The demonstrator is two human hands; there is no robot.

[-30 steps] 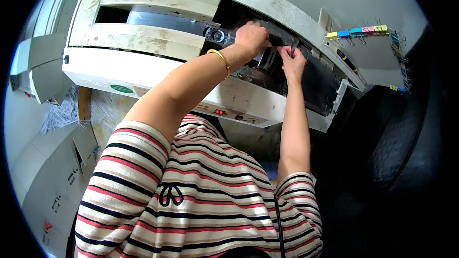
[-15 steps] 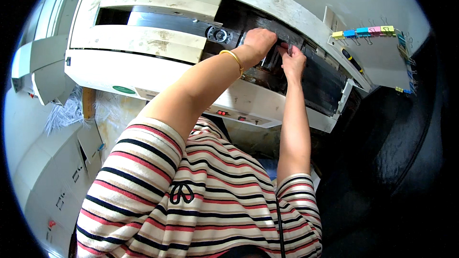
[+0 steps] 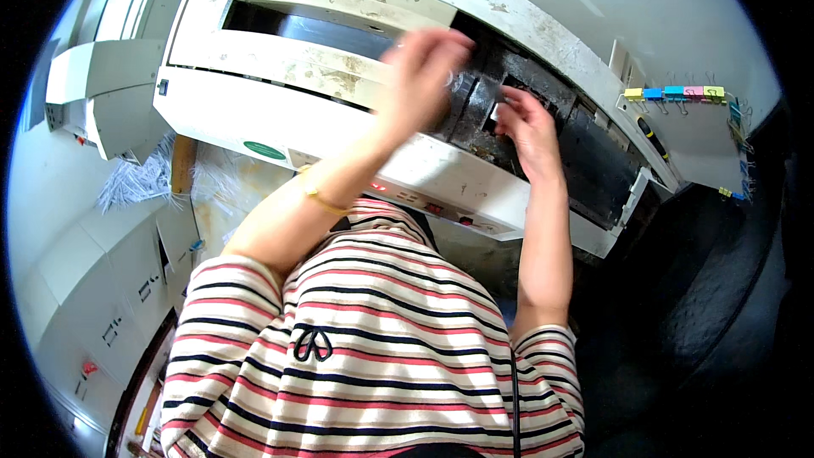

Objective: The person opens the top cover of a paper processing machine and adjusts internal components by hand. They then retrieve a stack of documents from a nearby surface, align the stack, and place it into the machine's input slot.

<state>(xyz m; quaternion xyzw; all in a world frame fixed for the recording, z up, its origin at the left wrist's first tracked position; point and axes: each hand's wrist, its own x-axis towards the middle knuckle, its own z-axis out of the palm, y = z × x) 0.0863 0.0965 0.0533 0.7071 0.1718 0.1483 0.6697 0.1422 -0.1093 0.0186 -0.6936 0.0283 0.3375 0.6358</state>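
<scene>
Over the dark, grimy open bay (image 3: 585, 148) of a long white machine, my two hands are apart. My left hand (image 3: 424, 76) is raised above the bay's left end, beside the cream cover panel (image 3: 339, 76); motion smears its fingers, and I cannot tell what they hold. A gold bangle (image 3: 326, 202) circles that forearm. Over the middle of the bay, my right hand (image 3: 532, 131) has its fingers curled toward the thumb. Something small and pale shows at its fingertips, too unclear to name.
Right of the machine stands a pale board (image 3: 708, 140) edged with coloured binder clips (image 3: 676, 93), with a yellow-black tool (image 3: 651, 136) beside it. Shredded paper strips (image 3: 140, 182) hang at the left. Switches (image 3: 434, 208) line the machine's front. Black sheeting (image 3: 678, 314) covers the lower right.
My left hand has lifted and moved left, away from the right hand. My right hand has stayed over the bay. The whole view has shifted, putting the machine further right in the picture.
</scene>
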